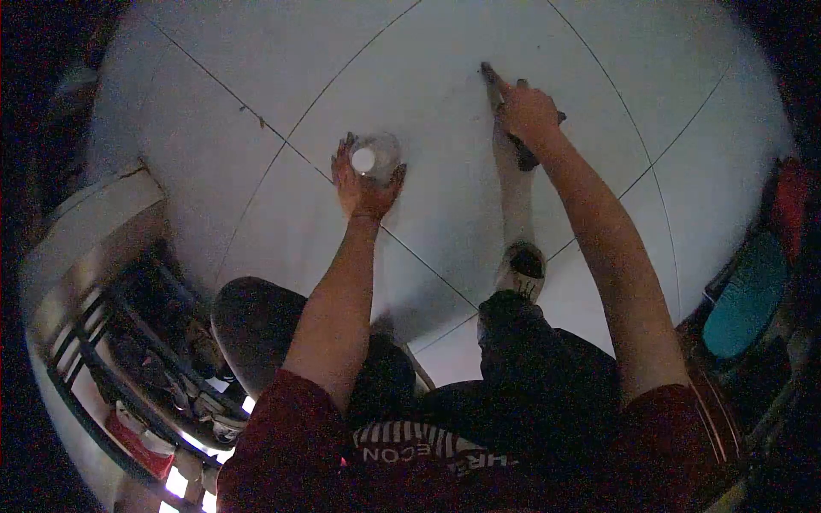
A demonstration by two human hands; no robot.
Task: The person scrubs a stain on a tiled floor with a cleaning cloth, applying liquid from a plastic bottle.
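My left hand (368,188) is curved around a clear, rounded container, seemingly a bottle (386,152), with a white cap (363,160). It stands on the pale tiled floor (436,214), with the cap facing up toward me. Farther to the right, my right hand (530,115) is low over the floor, its fingers bent around a dark object (525,156). Parts of this object poke out on several sides of the hand, but the dim light hides its kind. The index finger points forward and left along it.
One shoe (523,267) rests on the floor below my right hand, beneath my dark trouser leg (530,333). At the left is a dark rack (137,376) with shoes and other items. A teal oval object (746,295) and a red item (794,205) are at the right edge.
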